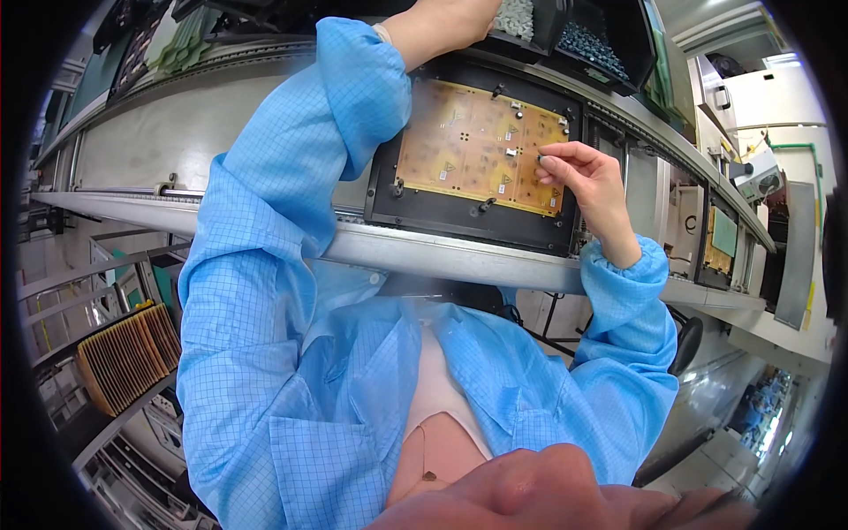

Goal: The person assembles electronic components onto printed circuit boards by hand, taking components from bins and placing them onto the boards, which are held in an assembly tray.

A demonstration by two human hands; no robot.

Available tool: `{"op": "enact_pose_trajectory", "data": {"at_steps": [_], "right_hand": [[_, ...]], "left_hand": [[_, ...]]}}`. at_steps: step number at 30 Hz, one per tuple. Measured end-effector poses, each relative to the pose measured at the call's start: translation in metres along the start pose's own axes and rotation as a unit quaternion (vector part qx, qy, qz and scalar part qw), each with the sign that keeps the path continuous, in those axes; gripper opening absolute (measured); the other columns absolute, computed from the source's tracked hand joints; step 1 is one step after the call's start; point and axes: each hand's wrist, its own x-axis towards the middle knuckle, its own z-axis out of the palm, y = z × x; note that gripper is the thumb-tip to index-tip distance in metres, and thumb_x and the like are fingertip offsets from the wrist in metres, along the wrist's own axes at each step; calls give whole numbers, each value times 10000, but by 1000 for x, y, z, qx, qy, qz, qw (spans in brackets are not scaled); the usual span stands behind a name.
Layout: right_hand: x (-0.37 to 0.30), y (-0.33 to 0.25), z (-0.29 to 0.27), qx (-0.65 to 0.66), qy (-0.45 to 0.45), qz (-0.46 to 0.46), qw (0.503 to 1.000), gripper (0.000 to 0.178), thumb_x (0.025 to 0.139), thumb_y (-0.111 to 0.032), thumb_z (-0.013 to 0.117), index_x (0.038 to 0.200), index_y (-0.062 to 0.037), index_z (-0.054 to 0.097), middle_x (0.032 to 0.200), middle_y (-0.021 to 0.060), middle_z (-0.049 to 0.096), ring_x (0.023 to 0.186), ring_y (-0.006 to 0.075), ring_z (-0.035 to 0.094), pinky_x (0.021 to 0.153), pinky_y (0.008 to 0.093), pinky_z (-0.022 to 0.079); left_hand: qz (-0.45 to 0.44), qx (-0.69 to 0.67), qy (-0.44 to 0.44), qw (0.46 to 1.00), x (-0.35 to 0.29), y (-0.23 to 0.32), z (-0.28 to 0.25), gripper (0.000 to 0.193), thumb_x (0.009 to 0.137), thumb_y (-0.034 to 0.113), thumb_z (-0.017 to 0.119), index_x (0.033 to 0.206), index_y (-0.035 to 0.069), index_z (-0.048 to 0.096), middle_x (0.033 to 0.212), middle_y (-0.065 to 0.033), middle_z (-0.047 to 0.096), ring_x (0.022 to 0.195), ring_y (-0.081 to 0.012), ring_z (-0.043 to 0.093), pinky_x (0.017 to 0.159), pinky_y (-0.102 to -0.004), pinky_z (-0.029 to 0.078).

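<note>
A yellow-orange circuit board (pixel 424 163) lies in a black carrier frame (pixel 521 231) on the rail line before me. Over the board's right side, my right hand (pixel 590 181) is closed in a pinch, thumb against index finger, on a small dark component (pixel 541 157). A few small white and black parts stand on the board near these fingertips. My left hand (pixel 442 31) reaches beyond the board's far edge, beside a bin of small white parts (pixel 514 19). Its fingers are cut off by the upper edge of the view, so their grip is hidden.
Right of the white parts stands a black bin of small blue-grey components (pixel 590 51). A metal rail (pixel 442 248) runs along the near side. Another board (pixel 720 238) sits farther right on the line. At lower left is a rack of upright boards (pixel 128 358).
</note>
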Motion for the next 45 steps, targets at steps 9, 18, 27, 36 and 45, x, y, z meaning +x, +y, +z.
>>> {"op": "enact_pose_trajectory", "data": {"at_steps": [9, 18, 27, 36, 45], "right_hand": [[-1, 1, 33, -290, 70, -85, 951, 124, 896, -33, 687, 1005, 23, 705, 888, 62, 708, 788, 93, 654, 727, 232, 527], [1, -6, 38, -392, 75, -128, 908, 106, 869, -32, 704, 965, 12, 717, 856, 87, 662, 717, 133, 635, 670, 253, 513], [-1, -13, 44, -425, 106, -111, 892, 94, 834, -54, 726, 900, 12, 718, 832, 129, 692, 683, 214, 692, 641, 302, 544], [-4, 1, 50, -505, 156, -174, 831, 126, 846, -101, 745, 893, 11, 712, 776, 113, 654, 629, 188, 634, 590, 291, 505], [27, -33, 8, -478, 182, -246, 824, 123, 892, -133, 703, 932, -21, 735, 850, 124, 709, 733, 188, 686, 636, 289, 520]], "left_hand": [[-10, -122, 110, 986, -13, 18, -16, 106, 773, 71, 592, 764, 19, 683, 808, -215, 649, 822, -401, 639, 755, -477, 515], [-27, -177, 112, 977, -48, 14, -42, 105, 794, 73, 601, 823, 20, 688, 853, -195, 645, 841, -393, 634, 760, -458, 518], [-49, -234, 92, 967, -68, 15, -60, 114, 804, 84, 660, 875, 0, 691, 862, -190, 662, 850, -380, 652, 762, -428, 526], [-163, -409, 15, 898, -81, 28, -76, 209, 789, 140, 751, 905, -18, 678, 814, -185, 701, 759, -298, 704, 678, -362, 539], [-199, -526, -87, 822, -99, 30, -57, 194, 902, 200, 711, 922, 9, 735, 720, -24, 683, 593, -69, 616, 571, -218, 501]]}}
